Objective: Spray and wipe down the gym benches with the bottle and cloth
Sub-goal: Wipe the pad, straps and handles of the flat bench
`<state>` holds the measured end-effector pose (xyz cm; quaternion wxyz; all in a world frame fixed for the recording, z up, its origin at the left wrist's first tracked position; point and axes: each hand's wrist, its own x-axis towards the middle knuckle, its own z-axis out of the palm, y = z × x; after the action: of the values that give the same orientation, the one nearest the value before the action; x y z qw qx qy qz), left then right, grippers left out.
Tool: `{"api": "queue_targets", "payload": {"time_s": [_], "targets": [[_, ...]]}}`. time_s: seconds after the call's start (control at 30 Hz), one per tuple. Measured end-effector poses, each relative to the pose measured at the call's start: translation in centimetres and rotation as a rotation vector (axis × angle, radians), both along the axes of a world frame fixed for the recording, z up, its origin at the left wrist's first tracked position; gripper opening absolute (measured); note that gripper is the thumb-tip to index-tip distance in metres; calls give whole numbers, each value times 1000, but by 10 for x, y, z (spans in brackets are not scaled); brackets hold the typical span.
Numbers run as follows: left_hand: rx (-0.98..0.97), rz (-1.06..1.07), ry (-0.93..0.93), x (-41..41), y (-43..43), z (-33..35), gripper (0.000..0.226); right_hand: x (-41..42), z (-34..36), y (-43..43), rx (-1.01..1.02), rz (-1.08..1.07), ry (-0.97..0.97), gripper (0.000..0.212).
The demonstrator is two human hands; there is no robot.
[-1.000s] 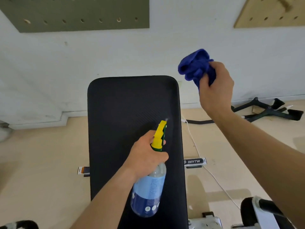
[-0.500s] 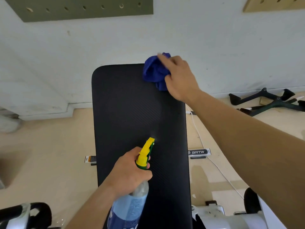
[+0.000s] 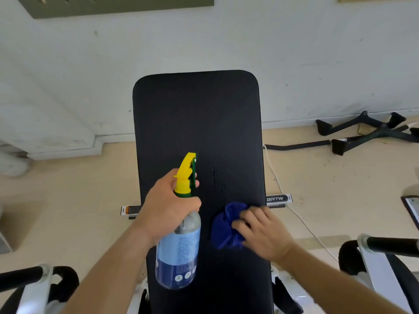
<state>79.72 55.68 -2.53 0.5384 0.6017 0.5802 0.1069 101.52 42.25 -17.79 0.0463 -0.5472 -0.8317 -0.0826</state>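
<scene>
A black padded gym bench [image 3: 197, 116] runs away from me toward the white wall. My left hand [image 3: 167, 207] grips the neck of a clear spray bottle [image 3: 179, 252] with a blue label and a yellow and green trigger head, held above the pad with the nozzle pointing away. A bunched blue cloth [image 3: 226, 227] lies on the near right part of the pad. My right hand [image 3: 263, 232] presses on the cloth with fingers curled over its right side.
Black cable-machine handles [image 3: 362, 130] lie on the floor at the right by the wall. A white cable [image 3: 294, 214] trails along the floor beside the bench. White and black bench frame parts [image 3: 381, 257] stand at both lower corners. A green pegboard [image 3: 118, 5] hangs above.
My right hand has drawn the cloth from the far end of the pad down to the near right part. My left hand has lifted the bottle higher in view.
</scene>
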Motion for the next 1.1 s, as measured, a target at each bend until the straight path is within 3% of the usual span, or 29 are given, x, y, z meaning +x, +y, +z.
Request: {"api": "queue_targets", "payload": {"time_s": [0.07,0.2,0.27,0.37,0.53,0.63,0.73,0.93,1.03,1.1], "targets": [[17,11,-5,0,-1,0,43,13,22,48,44,-13,-29,46],[22,55,-35,0,-4,-3,44,34,89,169,204,-519,99,39],[19,68,-44,-1,-6,-5,49,26,100,190,205,-609,133,37],[16,81,-47,-8,-11,-9,49,-11,69,148,182,-455,132,36],[7,33,-8,-17,-30,-22,45,-60,-20,-17,-44,36,70,27],[-1,-27,15,-22,-49,-35,45,-49,-45,-77,-113,129,10,23],[-29,-97,24,-20,-66,-45,47,-11,-25,-54,-39,53,-5,24],[-58,-130,-20,-17,-94,-59,47,28,42,45,95,-496,115,34],[-47,-122,-21,-19,-107,-68,48,1,18,18,74,-517,174,34],[-37,-99,-23,-21,-118,-72,48,-21,-11,-33,58,-413,189,40]]}}
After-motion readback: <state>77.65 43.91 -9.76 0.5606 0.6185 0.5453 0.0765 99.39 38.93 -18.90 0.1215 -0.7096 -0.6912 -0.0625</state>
